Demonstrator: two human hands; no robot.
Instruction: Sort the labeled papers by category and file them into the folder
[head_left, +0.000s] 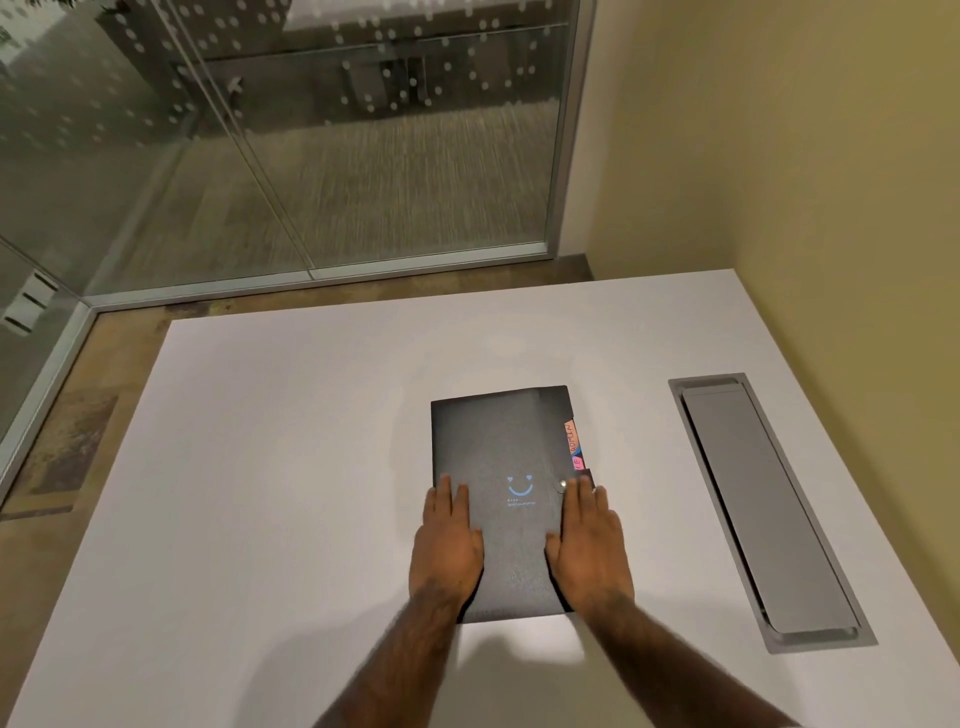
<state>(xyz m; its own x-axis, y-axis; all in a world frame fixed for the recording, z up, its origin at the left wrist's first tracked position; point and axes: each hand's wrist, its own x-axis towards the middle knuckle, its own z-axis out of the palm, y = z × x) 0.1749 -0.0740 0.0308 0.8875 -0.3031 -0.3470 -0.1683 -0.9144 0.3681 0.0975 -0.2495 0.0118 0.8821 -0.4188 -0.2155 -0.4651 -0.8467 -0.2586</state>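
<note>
The upper left of the frame is filled by a glass wall (311, 156) dotted with pale spots, through which a carpeted room is seen dimly; the upper right is taken by a plain yellowish wall (779, 130); the lower half is covered by a white counter (260, 467), with a strip of brown floor (62, 441) shown along the left edge. A long grey hatch (763, 509) is set flush into the counter at the right of the frame, well apart from the folder.

The black folder (498, 441) is laid flat and closed just right of centre, its long sides running up the frame. The left hand (447, 545) is spread flat over the folder's lower left edge, fingers straight and close together, nothing gripped; the right hand (589, 551) is laid the same way over the lower right edge, fingers straight, with the fingertips just beside the snap.

Coloured tabs (571, 431), orange and pink with handwritten letters, are seen jutting from the folder's right edge above the right hand; the lettering cannot be read with certainty. A blue smiling face (520, 486) is printed on the cover between the two hands, with a line of tiny text under it; a small round snap (562, 485) is fixed just right of that face.
</note>
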